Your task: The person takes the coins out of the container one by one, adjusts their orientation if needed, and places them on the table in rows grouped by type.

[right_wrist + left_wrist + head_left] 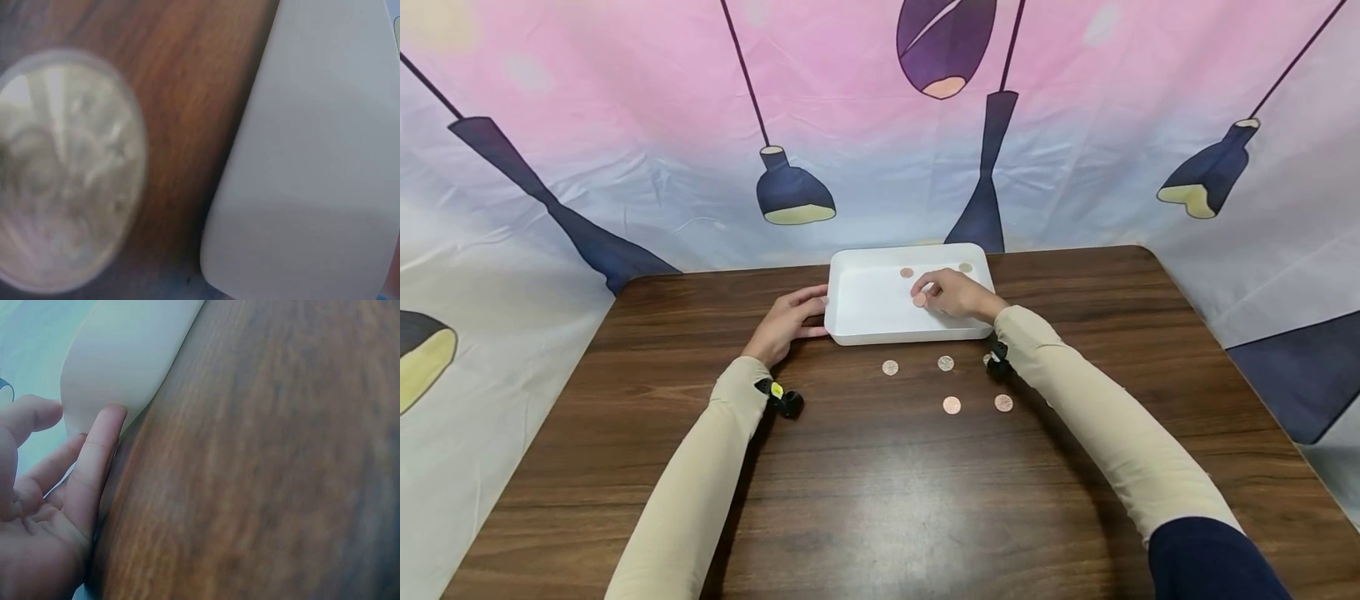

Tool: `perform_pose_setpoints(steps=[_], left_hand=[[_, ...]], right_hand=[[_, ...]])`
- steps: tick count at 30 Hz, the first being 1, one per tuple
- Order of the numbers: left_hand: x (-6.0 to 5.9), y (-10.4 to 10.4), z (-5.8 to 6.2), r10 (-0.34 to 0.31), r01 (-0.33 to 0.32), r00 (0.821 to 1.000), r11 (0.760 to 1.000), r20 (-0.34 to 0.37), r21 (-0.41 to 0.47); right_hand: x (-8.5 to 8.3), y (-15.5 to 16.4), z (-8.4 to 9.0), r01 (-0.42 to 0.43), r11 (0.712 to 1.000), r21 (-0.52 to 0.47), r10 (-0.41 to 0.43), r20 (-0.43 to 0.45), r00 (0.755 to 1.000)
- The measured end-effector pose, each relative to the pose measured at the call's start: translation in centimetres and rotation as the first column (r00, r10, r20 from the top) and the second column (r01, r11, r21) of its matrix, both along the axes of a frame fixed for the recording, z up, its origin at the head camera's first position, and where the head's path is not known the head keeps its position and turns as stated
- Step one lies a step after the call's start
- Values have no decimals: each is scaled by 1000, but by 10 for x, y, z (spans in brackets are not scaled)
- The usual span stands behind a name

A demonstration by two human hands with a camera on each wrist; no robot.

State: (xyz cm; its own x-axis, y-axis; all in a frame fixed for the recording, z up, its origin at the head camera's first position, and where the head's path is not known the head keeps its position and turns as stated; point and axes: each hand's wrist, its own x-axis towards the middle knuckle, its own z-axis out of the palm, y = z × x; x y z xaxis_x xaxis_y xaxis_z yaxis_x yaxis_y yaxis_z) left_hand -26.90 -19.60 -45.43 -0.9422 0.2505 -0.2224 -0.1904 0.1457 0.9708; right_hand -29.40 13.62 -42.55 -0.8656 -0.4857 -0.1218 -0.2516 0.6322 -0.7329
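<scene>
Two coins lie in the white tray (865,308), one copper (907,272) and one pale (966,267), near its far wall. The right hand (951,293) reaches over the tray and pinches a third coin (919,299) between thumb and fingertips. The left hand (786,321) rests against the tray's left wall, fingers nearly straight. Four more coins (952,405) lie on the table (880,500) just before the tray.
</scene>
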Motion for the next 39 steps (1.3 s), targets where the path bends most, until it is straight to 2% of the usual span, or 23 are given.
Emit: perform_pose_setpoints(steps=[6,13,18,29,39], left_hand=[[-1,1,-1,-3,3,1000,1000,-1,1],[-3,3,-3,-2,2,1000,1000,2,-1],[-4,4,-3,-2,2,1000,1000,2,2],[-4,2,0,1,-1,1000,1000,-1,4],[-2,1,1,2,-2,1000,1000,-1,8]], right_hand=[[3,2,0,26,994,-109,-16,91,996],[12,6,6,123,975,-185,-79,231,970],[22,7,15,169,959,-227,-104,274,956],[48,9,33,105,954,-282,-31,254,967],[72,5,39,27,947,-319,60,259,964]])
